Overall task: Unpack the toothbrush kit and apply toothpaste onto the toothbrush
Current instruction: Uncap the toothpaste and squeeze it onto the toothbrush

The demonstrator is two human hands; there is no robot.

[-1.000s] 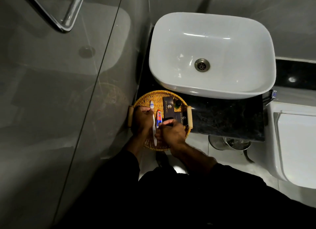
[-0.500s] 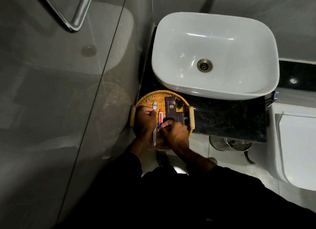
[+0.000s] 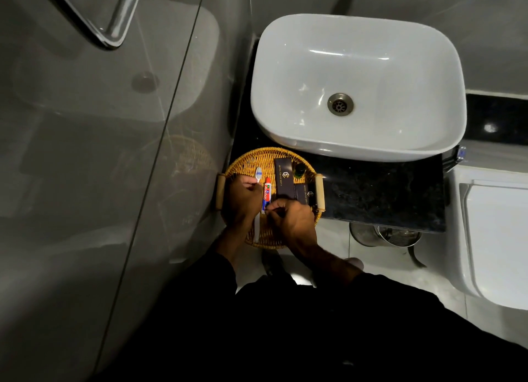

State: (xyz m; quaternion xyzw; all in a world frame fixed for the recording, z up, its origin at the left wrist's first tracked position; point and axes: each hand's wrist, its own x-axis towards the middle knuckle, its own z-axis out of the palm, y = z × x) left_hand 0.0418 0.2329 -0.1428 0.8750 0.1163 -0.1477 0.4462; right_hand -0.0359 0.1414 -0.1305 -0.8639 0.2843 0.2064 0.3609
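Observation:
A round wicker tray sits on the black counter in front of the sink. On it lie a white toothbrush, head pointing to the sink, and a small red, white and blue toothpaste tube just right of it. My left hand covers the middle of the toothbrush handle, fingers curled around it. My right hand pinches the near end of the toothpaste tube with its fingertips. Two dark kit boxes lie on the tray's right half.
A white basin stands behind the tray. A small dark bottle stands beside the boxes. A glass shower panel runs along the left. A white toilet is at the right, and a steel bin under the counter.
My right hand's fingertips have shifted slightly left along the tube's near end. My left hand stays on the toothbrush. The view has drifted a little.

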